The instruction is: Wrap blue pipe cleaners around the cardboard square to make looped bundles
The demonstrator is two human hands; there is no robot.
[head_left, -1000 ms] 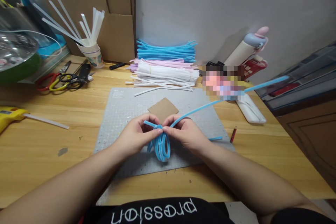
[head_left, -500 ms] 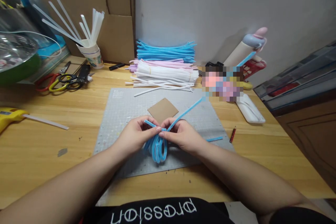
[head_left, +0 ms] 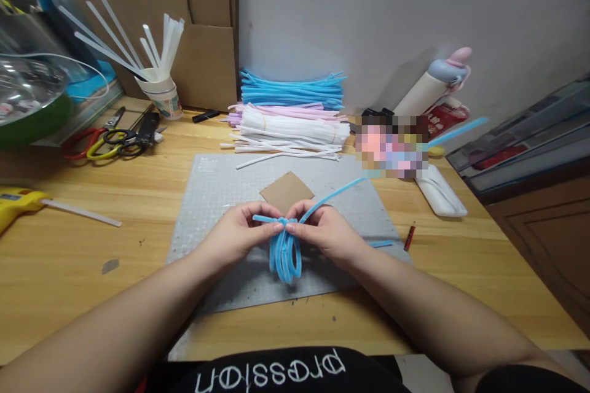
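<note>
Several loops of blue pipe cleaner [head_left: 284, 258] hang bunched over the cutting mat [head_left: 221, 276]. My left hand [head_left: 246, 224] pinches the top of the bunch from the left, with a short blue end poking out across its fingers. On the other side my right hand [head_left: 320, 230] pinches the same top, thumb close to the left thumb. A long blue end runs from there up and to the right, past a blurred patch. Behind both hands a square of brown cardboard [head_left: 288, 190] lies on the mat. Near my right wrist is another blue piece [head_left: 381, 244].
Blue, pink and white pipe cleaner bundles [head_left: 295, 123] lie against the wall. At left are scissors [head_left: 99, 141], a cup of white sticks [head_left: 163, 98] and a yellow glue gun [head_left: 21, 202]. A white bottle [head_left: 424, 89], a white case [head_left: 440, 190] and a red stub [head_left: 409, 237] are at right.
The bunch of loops has turned and shifted slightly right. Its long end has swung lower and further right, and the short end now lies flatter. Both hands keep their pinch.
</note>
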